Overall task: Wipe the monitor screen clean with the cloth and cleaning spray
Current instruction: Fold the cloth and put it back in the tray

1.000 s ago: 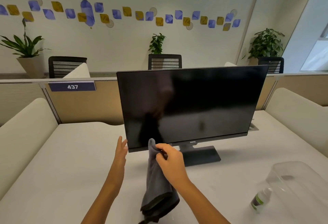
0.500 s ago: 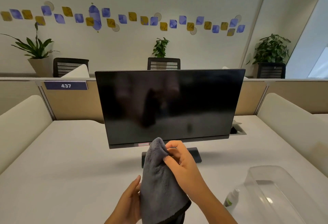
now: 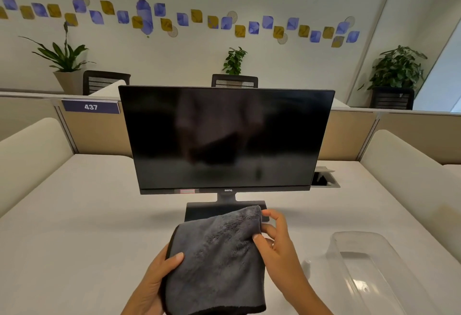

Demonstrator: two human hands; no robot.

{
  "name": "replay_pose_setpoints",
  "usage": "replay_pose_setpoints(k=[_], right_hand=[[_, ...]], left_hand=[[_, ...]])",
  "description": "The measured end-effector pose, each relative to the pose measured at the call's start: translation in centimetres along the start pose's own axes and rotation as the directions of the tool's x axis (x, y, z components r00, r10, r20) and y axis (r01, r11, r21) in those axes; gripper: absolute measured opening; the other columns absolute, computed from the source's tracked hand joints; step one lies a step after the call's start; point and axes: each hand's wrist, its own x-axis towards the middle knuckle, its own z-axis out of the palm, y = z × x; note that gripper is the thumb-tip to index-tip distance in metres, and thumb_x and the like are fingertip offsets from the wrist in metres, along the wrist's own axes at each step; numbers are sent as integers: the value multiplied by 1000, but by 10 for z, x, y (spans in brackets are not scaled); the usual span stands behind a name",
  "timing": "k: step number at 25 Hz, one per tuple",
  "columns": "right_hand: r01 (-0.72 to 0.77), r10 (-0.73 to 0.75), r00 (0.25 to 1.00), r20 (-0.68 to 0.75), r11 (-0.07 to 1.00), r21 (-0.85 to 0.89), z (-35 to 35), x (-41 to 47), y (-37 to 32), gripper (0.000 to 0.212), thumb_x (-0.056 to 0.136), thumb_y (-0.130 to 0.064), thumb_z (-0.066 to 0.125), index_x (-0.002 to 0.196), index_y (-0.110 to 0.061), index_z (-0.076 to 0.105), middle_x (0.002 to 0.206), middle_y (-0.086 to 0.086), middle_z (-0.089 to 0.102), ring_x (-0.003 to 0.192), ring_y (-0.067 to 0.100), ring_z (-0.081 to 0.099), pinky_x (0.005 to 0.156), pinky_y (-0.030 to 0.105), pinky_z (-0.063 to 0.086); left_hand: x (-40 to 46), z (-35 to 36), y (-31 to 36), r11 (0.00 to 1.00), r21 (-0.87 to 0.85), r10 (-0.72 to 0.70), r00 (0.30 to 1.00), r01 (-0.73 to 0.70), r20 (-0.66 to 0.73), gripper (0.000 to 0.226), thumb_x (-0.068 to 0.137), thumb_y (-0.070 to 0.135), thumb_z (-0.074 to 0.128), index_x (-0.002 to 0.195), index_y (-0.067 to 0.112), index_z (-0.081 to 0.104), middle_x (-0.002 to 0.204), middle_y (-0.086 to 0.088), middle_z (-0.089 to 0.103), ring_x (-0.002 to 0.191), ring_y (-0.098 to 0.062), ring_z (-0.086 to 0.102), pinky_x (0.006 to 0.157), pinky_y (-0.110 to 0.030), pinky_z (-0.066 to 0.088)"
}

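A black monitor (image 3: 225, 137) stands upright on its dark base (image 3: 199, 211) in the middle of the white desk (image 3: 74, 227), its screen dark and facing me. In front of the base I hold a dark grey plush cloth (image 3: 219, 259) spread between both hands. My left hand (image 3: 156, 282) grips its lower left edge, thumb on top. My right hand (image 3: 275, 247) pinches its upper right edge. The cloth is below the screen and apart from it. The spray bottle is mostly hidden; only a faint pale tip (image 3: 306, 263) shows beside the tub.
A clear plastic tub (image 3: 374, 277) sits on the desk at the lower right. A cable hatch (image 3: 324, 180) opens in the desk behind the monitor's right corner. Padded dividers flank the desk, with a partition marked 437 (image 3: 91, 107) behind.
My left hand left the monitor's lower corner and took hold of the cloth. The cloth went from hanging bunched in my right hand to being spread between both hands. The view pulled back.
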Motion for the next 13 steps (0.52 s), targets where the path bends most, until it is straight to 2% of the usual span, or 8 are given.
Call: replay_pose_setpoints(k=[2, 4, 8, 11, 13], right_hand=[[-117, 117, 993, 13, 993, 11, 1, -3, 11, 36, 93, -27, 52, 122, -39, 34, 109, -10, 60, 97, 10, 61, 86, 23, 52], [-217, 217, 975, 54, 976, -11, 4, -4, 19, 32, 94, -31, 50, 124, -34, 39, 107, -9, 61, 95, 8, 60, 88, 25, 51], [-375, 373, 917, 141, 927, -11, 7, -5, 27, 25, 93, -34, 52, 116, -26, 50, 112, -8, 56, 98, 11, 57, 87, 31, 52], [-462, 437, 873, 215, 883, 82, 10, -6, 35, 28, 90, -44, 54, 108, -23, 61, 108, -3, 67, 99, 16, 64, 83, 34, 57], [-482, 470, 858, 206, 876, 8, 11, -5, 46, 28, 89, -45, 55, 105, -23, 61, 106, -2, 68, 97, 16, 64, 78, 32, 58]], left_hand=[[-3, 1, 1, 998, 32, 48, 998, -46, -52, 45, 69, 19, 73, 112, 22, 63, 104, -7, 72, 93, -30, 69, 68, -41, 57], [-6, 1, 2, 997, 26, 69, 995, -67, -78, 42, 70, 20, 69, 112, 18, 64, 105, -9, 72, 96, -31, 67, 68, -39, 57], [-12, 1, 9, 997, 81, -10, 999, 14, -50, 36, 74, 23, 66, 106, 6, 68, 103, -15, 71, 92, -30, 69, 70, -36, 54], [-12, -5, 19, 969, 218, -107, 994, 113, -37, 31, 78, 29, 66, 98, 8, 72, 98, -13, 73, 90, -28, 69, 71, -35, 54], [-7, -13, 22, 900, 413, -131, 990, 139, -47, 29, 82, 35, 64, 101, 14, 71, 98, -5, 73, 93, -23, 68, 75, -35, 54]])
